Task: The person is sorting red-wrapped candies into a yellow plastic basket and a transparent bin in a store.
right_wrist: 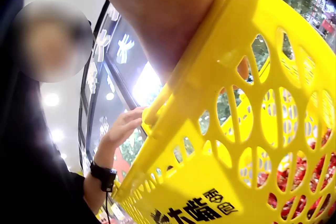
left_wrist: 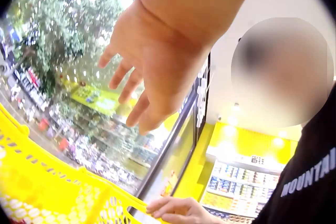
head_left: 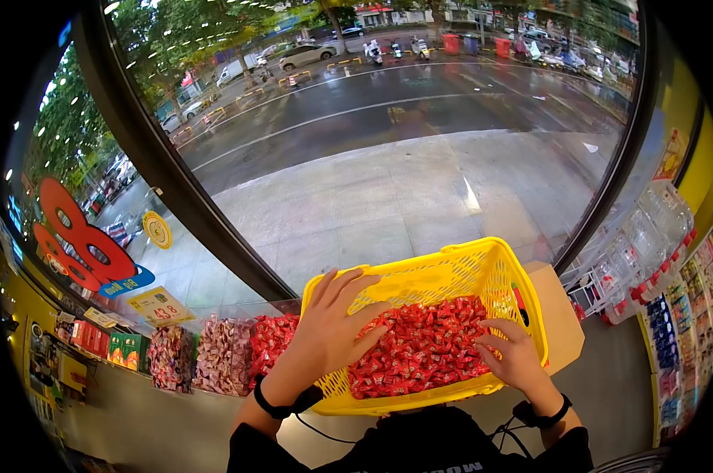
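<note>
A yellow plastic basket (head_left: 416, 277) with pierced walls holds a bed of small red-wrapped candies (head_left: 419, 351). My left hand (head_left: 331, 329) hangs over the basket's left part, fingers spread and nearly straight, with nothing in it. In the left wrist view that hand (left_wrist: 157, 66) shows empty above the rim. My right hand (head_left: 520, 359) reaches over the right side, its loosely bent fingers near the candies at that end. From the right wrist view, the basket wall (right_wrist: 210, 145) hides most of the right hand.
Clear bags of wrapped candies (head_left: 224, 355) stand left of the basket. A cardboard box (head_left: 558, 315) sits beside its right end. Behind is a large window with a dark frame (head_left: 191, 177). Shelves of packaged goods (head_left: 684, 339) line the right, near stacked clear jars (head_left: 660, 217).
</note>
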The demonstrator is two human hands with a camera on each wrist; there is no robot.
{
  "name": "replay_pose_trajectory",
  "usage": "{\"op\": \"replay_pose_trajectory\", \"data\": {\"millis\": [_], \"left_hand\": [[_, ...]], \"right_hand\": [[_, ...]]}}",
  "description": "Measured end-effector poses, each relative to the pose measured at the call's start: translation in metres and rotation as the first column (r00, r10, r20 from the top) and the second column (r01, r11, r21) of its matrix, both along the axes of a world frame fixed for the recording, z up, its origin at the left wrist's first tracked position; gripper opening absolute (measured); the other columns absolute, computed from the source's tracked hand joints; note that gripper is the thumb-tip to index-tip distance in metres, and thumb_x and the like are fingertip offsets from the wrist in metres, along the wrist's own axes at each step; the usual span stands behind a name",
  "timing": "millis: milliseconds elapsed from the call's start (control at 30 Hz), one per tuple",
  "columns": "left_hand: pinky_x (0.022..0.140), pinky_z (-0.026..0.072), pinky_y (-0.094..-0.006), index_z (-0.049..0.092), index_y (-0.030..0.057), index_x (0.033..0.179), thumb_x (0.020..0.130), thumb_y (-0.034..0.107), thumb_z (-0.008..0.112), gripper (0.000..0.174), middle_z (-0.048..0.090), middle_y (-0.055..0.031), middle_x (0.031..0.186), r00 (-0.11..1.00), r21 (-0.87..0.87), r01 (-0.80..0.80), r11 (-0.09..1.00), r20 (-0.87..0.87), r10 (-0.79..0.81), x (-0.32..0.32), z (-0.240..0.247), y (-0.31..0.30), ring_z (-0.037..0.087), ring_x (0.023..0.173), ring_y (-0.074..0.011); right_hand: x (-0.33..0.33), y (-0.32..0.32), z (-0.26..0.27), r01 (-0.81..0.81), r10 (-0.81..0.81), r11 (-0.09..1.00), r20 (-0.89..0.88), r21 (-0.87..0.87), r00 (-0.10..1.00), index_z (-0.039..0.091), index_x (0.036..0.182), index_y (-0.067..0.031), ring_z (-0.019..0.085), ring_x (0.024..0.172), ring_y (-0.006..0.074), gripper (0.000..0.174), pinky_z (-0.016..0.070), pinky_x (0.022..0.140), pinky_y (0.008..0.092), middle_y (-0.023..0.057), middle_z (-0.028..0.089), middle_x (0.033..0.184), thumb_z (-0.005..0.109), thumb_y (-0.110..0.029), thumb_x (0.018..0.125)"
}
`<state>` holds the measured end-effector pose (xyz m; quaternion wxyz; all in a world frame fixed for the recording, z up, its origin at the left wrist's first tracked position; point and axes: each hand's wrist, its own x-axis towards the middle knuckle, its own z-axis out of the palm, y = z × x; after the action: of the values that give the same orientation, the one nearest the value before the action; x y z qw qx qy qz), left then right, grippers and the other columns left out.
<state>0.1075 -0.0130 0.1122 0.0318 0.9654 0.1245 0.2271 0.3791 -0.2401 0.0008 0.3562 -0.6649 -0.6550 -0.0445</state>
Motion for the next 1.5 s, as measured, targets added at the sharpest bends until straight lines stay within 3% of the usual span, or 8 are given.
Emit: {"op": "replay_pose_trajectory", "data": {"millis": [133,233,367,567,767,967,1200,1500], "left_hand": [[0.119,0.0389,-0.0585,0.072,0.015,0.129,0.091,0.032,0.079,0.043,0.057,-0.0152,0.146,0.953,-0.278,0.272,0.921,-0.052,-0.298,0.087,-0.06,0.01,0.049,0.141,-0.0393],[0.119,0.0367,-0.0599,0.065,0.0125,0.139,0.09,0.039,0.078,0.057,0.051,-0.0184,0.152,0.869,-0.317,0.278,0.907,-0.318,-0.378,0.127,-0.145,0.001,0.043,0.146,-0.042],[0.126,0.0264,-0.058,0.058,0.0208,0.149,0.082,0.048,0.084,0.077,0.042,-0.0212,0.158,0.726,-0.276,0.392,0.877,-0.493,-0.48,0.124,-0.233,-0.017,0.033,0.152,-0.0439],[0.127,0.0194,-0.0677,0.056,0.0237,0.152,0.084,0.051,0.082,0.078,0.032,-0.0227,0.166,0.556,-0.387,0.292,0.874,-0.675,-0.485,0.103,-0.289,-0.039,0.021,0.158,-0.0484],[0.128,0.0144,-0.066,0.053,0.0192,0.155,0.088,0.049,0.077,0.077,0.035,-0.0164,0.167,0.671,-0.286,0.382,0.879,-0.568,-0.476,0.102,-0.329,-0.029,0.022,0.159,-0.0428],[0.129,0.0174,-0.0629,0.054,0.0168,0.153,0.09,0.044,0.074,0.072,0.038,-0.0139,0.165,0.577,-0.342,0.297,0.891,-0.68,-0.453,0.12,-0.241,-0.032,0.023,0.159,-0.0398],[0.128,0.0231,-0.0592,0.078,0.0105,0.111,0.096,0.031,0.072,0.027,0.049,-0.0149,0.156,0.743,-0.278,0.296,0.914,-0.534,-0.403,0.127,-0.117,-0.029,0.033,0.154,-0.0398],[0.127,0.0266,-0.0615,0.078,0.0104,0.109,0.096,0.039,0.074,0.032,0.054,-0.012,0.151,0.868,-0.178,0.311,0.934,-0.348,-0.355,0.1,-0.073,-0.058,0.037,0.152,-0.0358]], "right_hand": [[0.002,0.004,0.004,0.048,-0.05,0.996,0.023,0.074,0.999,0.076,0.109,-0.0085,0.068,0.107,0.0332,0.028,0.0571,0.092,0.0437,0.0095,0.069,0.117,0.082,-0.007,0.082],[0.001,0.004,0.006,0.01,-0.014,0.997,0.063,0.075,0.998,0.075,0.115,-0.0094,0.068,0.11,0.0327,0.035,0.0572,0.094,0.0432,0.0104,0.069,0.122,0.083,-0.007,0.081],[0.002,0.002,0.004,-0.019,0.016,0.998,0.048,0.062,0.999,0.073,0.121,-0.0096,0.066,0.113,0.0334,0.041,0.0559,0.097,0.043,0.0114,0.066,0.126,0.082,-0.009,0.081],[0.005,0.001,-0.001,-0.085,0.084,0.995,0.025,0.048,0.996,0.072,0.118,-0.0085,0.063,0.117,0.0324,0.035,0.0534,0.102,0.0441,0.0112,0.063,0.127,0.082,-0.016,0.085],[0.006,0.001,-0.004,-0.166,0.166,0.985,-0.012,0.039,0.986,0.073,0.117,-0.0091,0.063,0.121,0.0316,0.033,0.053,0.102,0.0437,0.011,0.063,0.13,0.082,-0.019,0.087],[0.009,0.002,-0.013,-0.213,0.216,0.976,-0.077,0.044,0.973,0.073,0.117,-0.0095,0.059,0.125,0.0317,0.032,0.0505,0.105,0.0463,0.0115,0.062,0.132,0.077,-0.024,0.089],[0.009,-0.003,-0.013,-0.084,0.082,0.993,-0.026,-0.084,0.996,0.072,0.121,-0.0082,0.06,0.124,0.0308,0.038,0.0493,0.104,0.045,0.0107,0.062,0.131,0.078,-0.03,0.09],[0.006,-0.004,-0.009,-0.162,0.162,0.987,-0.051,-0.014,0.986,0.077,0.109,-0.0105,0.063,0.12,0.0289,0.028,0.0507,0.102,0.0445,0.0073,0.066,0.129,0.082,-0.023,0.084]]}}
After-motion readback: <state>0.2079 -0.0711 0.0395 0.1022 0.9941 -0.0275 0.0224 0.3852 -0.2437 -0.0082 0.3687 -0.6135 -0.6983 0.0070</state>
